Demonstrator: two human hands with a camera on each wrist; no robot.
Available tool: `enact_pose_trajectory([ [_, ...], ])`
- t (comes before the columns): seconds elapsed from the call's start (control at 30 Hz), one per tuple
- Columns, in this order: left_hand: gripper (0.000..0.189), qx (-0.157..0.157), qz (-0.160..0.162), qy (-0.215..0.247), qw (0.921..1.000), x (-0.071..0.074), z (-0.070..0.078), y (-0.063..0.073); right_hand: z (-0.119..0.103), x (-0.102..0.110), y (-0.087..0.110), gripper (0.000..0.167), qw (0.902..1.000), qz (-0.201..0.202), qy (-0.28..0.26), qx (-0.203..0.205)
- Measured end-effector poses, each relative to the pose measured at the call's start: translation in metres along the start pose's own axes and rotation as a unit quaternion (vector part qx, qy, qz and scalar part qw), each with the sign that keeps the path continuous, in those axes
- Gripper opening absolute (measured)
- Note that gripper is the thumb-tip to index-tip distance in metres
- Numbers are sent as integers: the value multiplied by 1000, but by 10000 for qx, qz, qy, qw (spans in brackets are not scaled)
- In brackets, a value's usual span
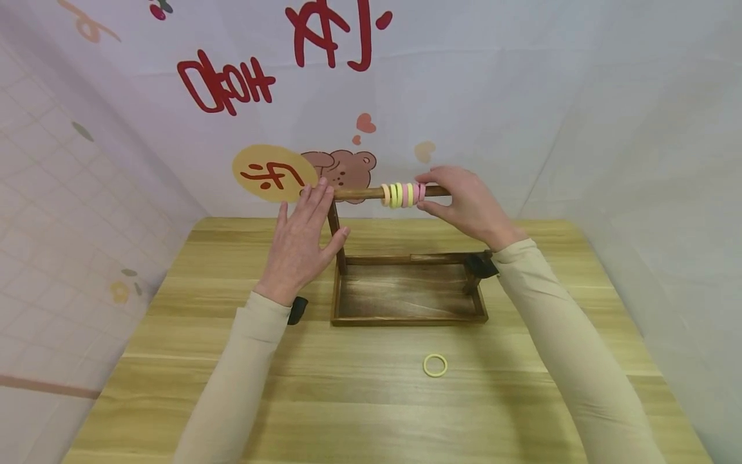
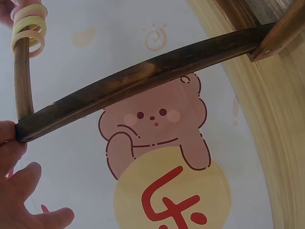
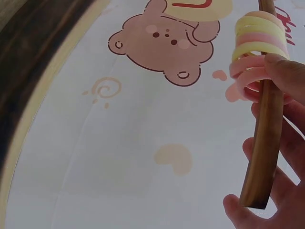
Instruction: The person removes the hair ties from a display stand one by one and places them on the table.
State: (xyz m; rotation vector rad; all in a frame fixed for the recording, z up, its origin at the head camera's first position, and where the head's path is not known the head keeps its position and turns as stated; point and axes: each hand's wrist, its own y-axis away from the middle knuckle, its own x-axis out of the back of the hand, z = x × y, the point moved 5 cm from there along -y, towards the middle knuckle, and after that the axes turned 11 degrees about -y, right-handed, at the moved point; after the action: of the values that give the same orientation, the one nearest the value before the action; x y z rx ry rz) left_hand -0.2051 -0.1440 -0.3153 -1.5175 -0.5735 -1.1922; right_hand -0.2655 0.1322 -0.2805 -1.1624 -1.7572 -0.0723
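Note:
A dark wooden rack [image 1: 409,320] with a tray base stands on the table, and an upright [image 1: 335,225] at its left carries a horizontal bar [image 1: 359,193]. Several yellow, pink and peach rings [image 3: 259,23] hang side by side around that bar. My right hand [image 1: 471,203] pinches the pink ring [image 3: 255,75] at the right of the row between thumb and fingers, near the bar's free end. With fingers extended, my left hand [image 1: 298,248] touches the corner where bar and upright meet. Its fingertips [image 2: 7,131] are partly cut off in the left wrist view.
One loose yellow ring [image 1: 435,355] lies flat on the wooden table [image 1: 348,399] in front of the rack. Behind rises a white cloth backdrop [image 1: 493,96] with a printed bear and red characters. Dark wrist devices [image 1: 297,310] sit at both cuffs.

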Motion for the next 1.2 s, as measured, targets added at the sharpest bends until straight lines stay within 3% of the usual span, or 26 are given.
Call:
enact_pose_trajectory([
  [0.9, 74, 20, 167, 81, 9998, -2, 2, 3, 20, 22, 23, 46, 9976, 391, -164, -541],
  [1.2, 74, 22, 184, 91, 9998, -1, 3, 2, 24, 31, 30, 45, 9968, 628, -172, -465],
])
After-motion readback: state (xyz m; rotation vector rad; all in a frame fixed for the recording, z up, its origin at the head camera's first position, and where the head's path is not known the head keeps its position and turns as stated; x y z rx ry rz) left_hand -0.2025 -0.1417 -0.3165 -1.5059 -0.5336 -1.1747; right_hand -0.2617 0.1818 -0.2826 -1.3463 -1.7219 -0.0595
